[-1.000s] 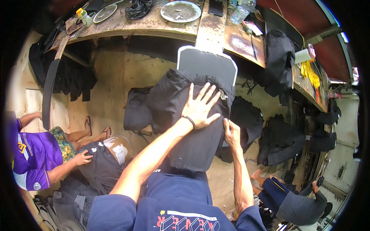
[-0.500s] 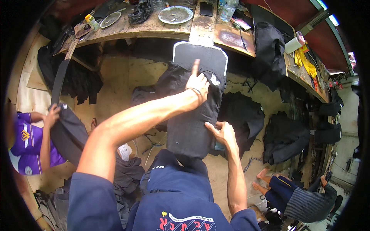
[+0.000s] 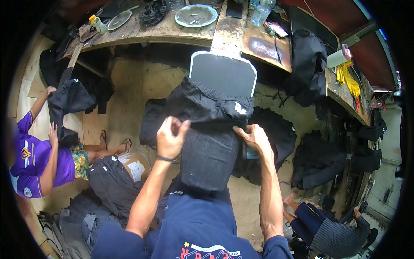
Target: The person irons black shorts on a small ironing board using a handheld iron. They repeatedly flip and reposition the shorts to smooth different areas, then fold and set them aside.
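A black garment with a gathered elastic waistband (image 3: 207,97) and a white print lies across a long grey board (image 3: 222,73) with a white edge. The board's near end (image 3: 211,159) has a dark, cloth-like surface. My left hand (image 3: 170,138) is at the garment's left edge with curled, slightly blurred fingers; whether they grip the cloth I cannot tell. At the opposite edge my right hand (image 3: 255,139) pinches the fabric, thumb on top, with its other fingers partly hidden.
A wooden bench (image 3: 164,36) curves along the far side, bearing a plate (image 3: 196,15), bottles and a phone. Dark garments hang at right (image 3: 306,64); others lie heaped at lower left (image 3: 86,211). A co-worker in purple (image 3: 47,155) handles dark cloth; another person (image 3: 336,231) is at lower right.
My left hand has come back from the garment's top to its left edge. The waistband now lies bunched lower across the board, baring more grey. The co-worker's cloth has moved up the narrow board.
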Tool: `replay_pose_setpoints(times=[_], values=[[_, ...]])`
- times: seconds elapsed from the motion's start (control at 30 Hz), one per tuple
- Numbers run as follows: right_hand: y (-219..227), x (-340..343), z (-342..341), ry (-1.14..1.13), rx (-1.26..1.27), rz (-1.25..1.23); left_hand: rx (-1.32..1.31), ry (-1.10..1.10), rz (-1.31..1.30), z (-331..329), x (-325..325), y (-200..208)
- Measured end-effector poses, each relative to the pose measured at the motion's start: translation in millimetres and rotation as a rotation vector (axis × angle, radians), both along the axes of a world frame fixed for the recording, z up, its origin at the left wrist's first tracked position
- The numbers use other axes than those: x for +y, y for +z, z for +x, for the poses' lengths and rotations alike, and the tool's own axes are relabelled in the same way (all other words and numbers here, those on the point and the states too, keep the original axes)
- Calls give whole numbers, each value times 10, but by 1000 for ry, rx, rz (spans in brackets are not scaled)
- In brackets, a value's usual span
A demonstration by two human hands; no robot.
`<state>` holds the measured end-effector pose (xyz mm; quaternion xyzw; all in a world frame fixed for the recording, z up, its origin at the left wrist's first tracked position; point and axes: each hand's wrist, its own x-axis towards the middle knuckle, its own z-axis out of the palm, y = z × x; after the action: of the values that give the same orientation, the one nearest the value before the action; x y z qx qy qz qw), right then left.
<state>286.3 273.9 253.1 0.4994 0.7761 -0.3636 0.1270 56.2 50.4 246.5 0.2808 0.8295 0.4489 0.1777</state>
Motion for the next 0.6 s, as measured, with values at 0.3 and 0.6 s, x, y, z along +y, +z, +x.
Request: replay_pose_setpoints(times=[0.3,0.6], values=[[-182,-467,298,-72,273,208,-1327,-42,70,500,-796,-896],[76,-1343,631,-198,244,472,-1090,-228,8,746,-1317,-524]])
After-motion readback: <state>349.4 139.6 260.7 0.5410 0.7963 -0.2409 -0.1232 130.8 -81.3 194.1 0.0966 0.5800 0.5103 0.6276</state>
